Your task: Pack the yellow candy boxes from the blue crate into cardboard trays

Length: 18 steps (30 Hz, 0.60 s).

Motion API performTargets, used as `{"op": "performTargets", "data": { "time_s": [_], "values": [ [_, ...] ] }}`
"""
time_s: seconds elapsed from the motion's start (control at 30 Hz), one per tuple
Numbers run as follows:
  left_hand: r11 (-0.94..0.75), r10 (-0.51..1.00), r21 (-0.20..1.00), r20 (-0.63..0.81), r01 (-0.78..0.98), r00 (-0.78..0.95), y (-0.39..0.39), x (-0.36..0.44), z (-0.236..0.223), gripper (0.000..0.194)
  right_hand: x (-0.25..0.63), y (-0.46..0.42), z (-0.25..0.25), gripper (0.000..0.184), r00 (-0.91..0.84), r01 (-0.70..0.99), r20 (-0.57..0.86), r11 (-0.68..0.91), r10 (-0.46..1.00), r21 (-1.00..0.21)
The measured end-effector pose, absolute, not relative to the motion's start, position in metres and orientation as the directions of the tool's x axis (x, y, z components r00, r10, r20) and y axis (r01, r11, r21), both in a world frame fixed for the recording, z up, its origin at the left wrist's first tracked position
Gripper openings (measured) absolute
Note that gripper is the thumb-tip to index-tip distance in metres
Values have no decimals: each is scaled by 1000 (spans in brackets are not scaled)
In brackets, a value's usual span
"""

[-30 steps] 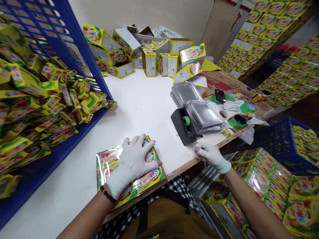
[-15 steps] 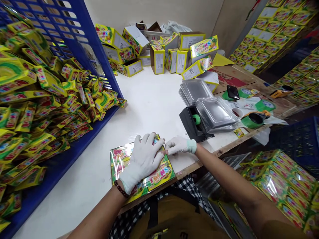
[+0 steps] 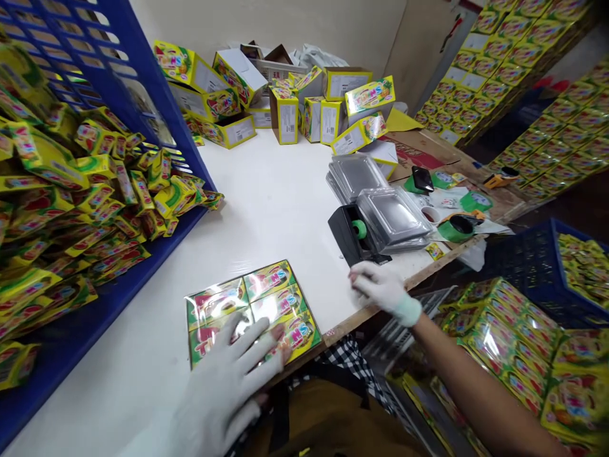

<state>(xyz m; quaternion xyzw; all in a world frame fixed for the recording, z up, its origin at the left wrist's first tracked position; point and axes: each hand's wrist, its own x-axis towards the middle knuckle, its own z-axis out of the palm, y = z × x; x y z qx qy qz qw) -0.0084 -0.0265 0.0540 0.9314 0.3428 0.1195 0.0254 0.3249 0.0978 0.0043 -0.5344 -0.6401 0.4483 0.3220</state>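
A flat clear-wrapped pack of TWINS boxes, green and yellow, lies on the white table near its front edge. My left hand, in a white glove with bare fingertips, is spread over the pack's near side, fingers apart. Whether it touches the wrap, I cannot tell. My right hand, gloved too, is beside the front of a black tape dispenser with a green roll. Its fingers are curled together and a little blurred; anything between them is hidden.
A blue crate heaped with small yellow boxes stands at the left. Clear plastic trays are stacked behind the dispenser. Yellow cartons line the back. Wrapped packs are piled lower right, near another blue crate.
My right hand has left the pack's right edge and moved right to the dispenser. My left hand has drawn back toward me, uncovering most of the pack. The view has shifted to the right.
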Motion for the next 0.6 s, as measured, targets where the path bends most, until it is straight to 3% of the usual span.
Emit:
{"op": "performTargets", "data": {
  "time_s": [0.07,0.13,0.33,0.53,0.6],
  "values": [
    [-794,587,71,347,604,731,-36,-28,38,38,360,110,16,30,42,477,123,88,991,-874],
    [-812,539,36,429,583,725,-35,-37,23,39,386,125,19,38,163,569,214,86,963,-818],
    [-721,634,42,442,692,634,10,3,10,34,394,151,2,37,87,564,64,4,994,-826],
    [-633,692,41,478,773,541,46,29,12,27,394,126,9,31,170,491,239,128,956,-862],
    [-650,684,48,472,759,556,47,27,12,29,399,110,7,31,197,447,215,107,957,-888]
  ]
}}
